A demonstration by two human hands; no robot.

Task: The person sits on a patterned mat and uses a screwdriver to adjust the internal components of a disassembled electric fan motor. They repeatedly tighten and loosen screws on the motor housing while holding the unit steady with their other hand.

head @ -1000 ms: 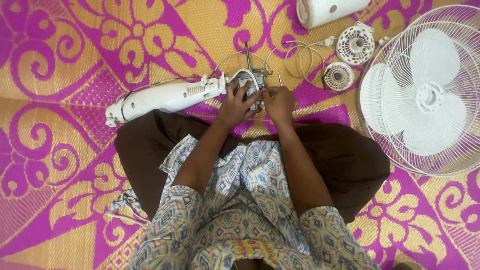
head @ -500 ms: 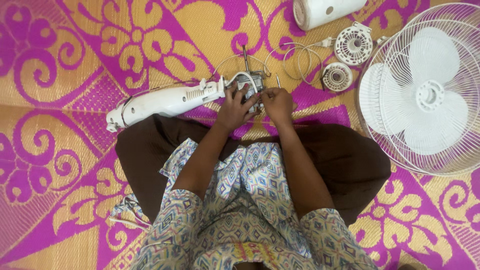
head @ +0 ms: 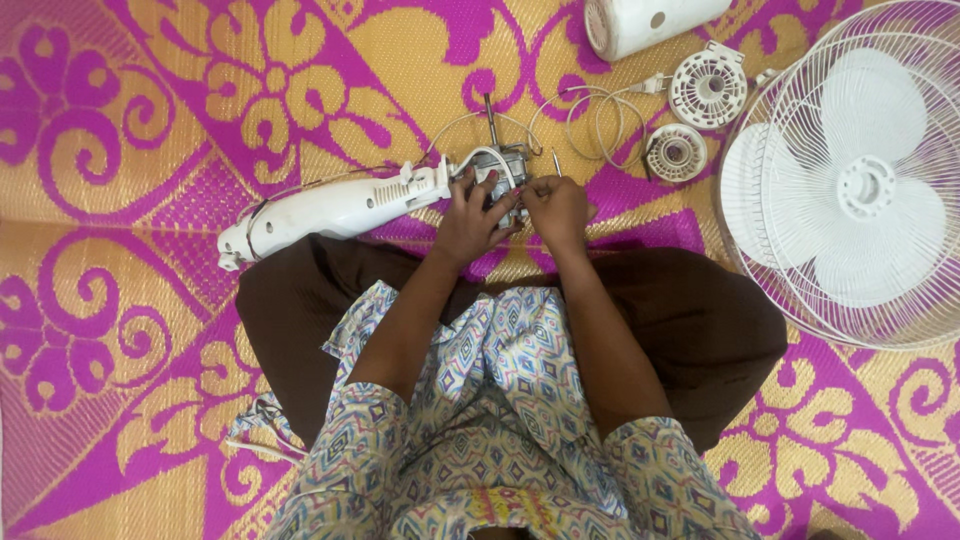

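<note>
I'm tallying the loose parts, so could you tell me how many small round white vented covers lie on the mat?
2: one round vented cover beside the fan guard's upper left rim, one smaller cover just below it. Others may be hidden.

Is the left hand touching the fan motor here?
Touching. The head view shows the left hand lying over the fan motor, fingers curled on its body with no gap; the right hand presses against it from the other side.

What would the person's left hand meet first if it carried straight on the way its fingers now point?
The left hand points up the picture onto the fan motor, which its fingers already touch. Beyond that lie the thin white cable loops on the patterned mat, though depth is hard to judge.
</note>
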